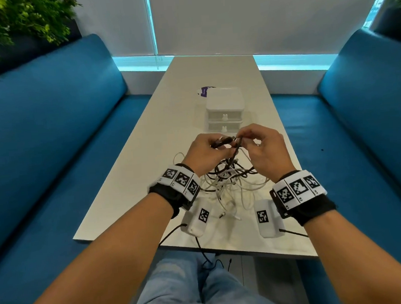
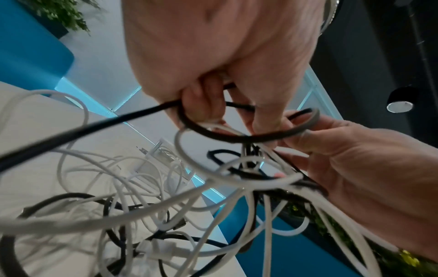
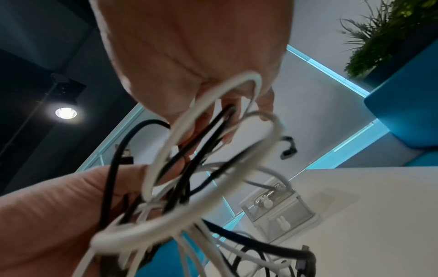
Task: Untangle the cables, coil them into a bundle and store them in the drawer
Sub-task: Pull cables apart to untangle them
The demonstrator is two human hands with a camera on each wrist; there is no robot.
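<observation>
A tangle of white and black cables [image 1: 230, 180] lies on the white table [image 1: 149, 174], with its top strands lifted. My left hand [image 1: 214, 143] holds a black cable [image 1: 225, 141] in curled fingers just above the heap. My right hand [image 1: 241, 138] pinches the same black strand close beside it. In the left wrist view, the left hand [image 2: 208, 105] has its fingers round a black loop [image 2: 227, 137], and the right hand [image 2: 355, 168] grips strands below. The right hand [image 3: 225, 105] has white loops [image 3: 213, 168] hanging over it. The white two-drawer unit [image 1: 225, 109] stands behind, both drawers closed.
Two white marker-tagged boxes [image 1: 197, 219] [image 1: 267, 218] with black leads lie by the near table edge. A purple item [image 1: 204, 91] sits behind the drawer unit. Blue sofas [image 1: 51, 138] [image 1: 370, 116] flank the table, with plants [image 1: 8, 27] behind them.
</observation>
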